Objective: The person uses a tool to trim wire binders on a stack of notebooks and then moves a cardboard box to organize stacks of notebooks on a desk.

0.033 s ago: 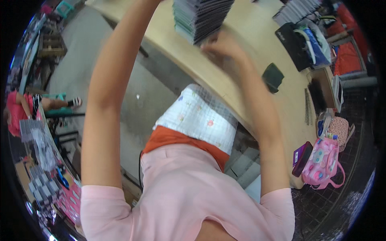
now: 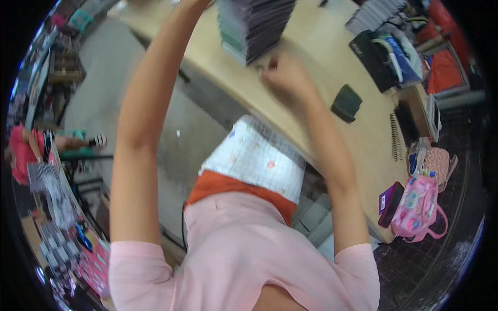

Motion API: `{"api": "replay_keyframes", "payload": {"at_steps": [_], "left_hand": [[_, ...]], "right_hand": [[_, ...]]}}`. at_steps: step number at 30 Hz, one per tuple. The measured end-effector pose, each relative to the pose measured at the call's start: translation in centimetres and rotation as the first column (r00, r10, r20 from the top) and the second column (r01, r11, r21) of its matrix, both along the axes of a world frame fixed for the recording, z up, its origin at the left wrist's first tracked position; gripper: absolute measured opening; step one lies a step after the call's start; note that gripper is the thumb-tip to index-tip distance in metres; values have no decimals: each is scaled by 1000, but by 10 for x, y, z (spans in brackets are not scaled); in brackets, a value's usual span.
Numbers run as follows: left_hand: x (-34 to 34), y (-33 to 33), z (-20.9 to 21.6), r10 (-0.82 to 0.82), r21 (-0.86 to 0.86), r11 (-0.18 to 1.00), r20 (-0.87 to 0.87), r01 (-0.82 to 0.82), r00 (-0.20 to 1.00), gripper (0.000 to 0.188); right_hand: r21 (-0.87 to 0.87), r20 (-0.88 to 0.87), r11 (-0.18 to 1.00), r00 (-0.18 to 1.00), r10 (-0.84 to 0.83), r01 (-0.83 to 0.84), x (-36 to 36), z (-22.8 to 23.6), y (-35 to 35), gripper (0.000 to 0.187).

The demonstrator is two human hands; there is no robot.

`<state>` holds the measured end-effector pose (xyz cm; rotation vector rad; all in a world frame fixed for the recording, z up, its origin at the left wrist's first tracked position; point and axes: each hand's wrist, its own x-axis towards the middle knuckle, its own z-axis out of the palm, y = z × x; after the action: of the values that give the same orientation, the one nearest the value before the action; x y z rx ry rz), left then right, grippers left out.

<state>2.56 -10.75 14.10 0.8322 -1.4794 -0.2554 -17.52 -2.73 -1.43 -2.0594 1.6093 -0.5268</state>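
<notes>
A tall stack of thin grey and pale green sheets or booklets (image 2: 254, 31) stands on the pale wooden table (image 2: 311, 57), its top cut off by the frame. My left hand (image 2: 198, 3) reaches the upper edge left of the stack; its fingers are out of frame. Close to the stack's near lower corner, my right hand (image 2: 287, 75) is slightly apart from it. The right fingers are curled in and a little blurred; whatever they hold, if anything, I cannot make out. A dark green flat piece (image 2: 346, 103) lies on the table to the right of this hand.
On the table's right side are a black case (image 2: 371, 59), another pile of grey sheets (image 2: 374, 16), black wire spirals (image 2: 396, 137), a purple box (image 2: 390, 203) and a pink bag (image 2: 415, 210). A patterned white cloth (image 2: 254, 155) covers my lap. At far left sits another person (image 2: 23, 155).
My right hand has come away slightly from the stack's lower corner. The view has shifted a little, and my left arm keeps nearly the same pose.
</notes>
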Motion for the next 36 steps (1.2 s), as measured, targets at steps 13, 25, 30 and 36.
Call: {"api": "replay_keyframes", "payload": {"at_steps": [13,25,30,36], "left_hand": [[57,6,-174,-270,615,585,-468,529,842,107],[16,-4,-210,-339,543,335,-693,770,636,117],[-10,-16,-199,-352,557,359,-662,749,661,109],[-88,-76,-200,-490,524,300,-632,797,600,108]], "right_hand": [[-461,66,507,598,-799,728,-207,-37,201,42],[-254,650,821,719,-246,511,76,-69,-18,104],[-193,671,816,680,-295,545,62,-66,-49,104],[-206,792,809,580,-193,551,-24,-60,-117,114]]}}
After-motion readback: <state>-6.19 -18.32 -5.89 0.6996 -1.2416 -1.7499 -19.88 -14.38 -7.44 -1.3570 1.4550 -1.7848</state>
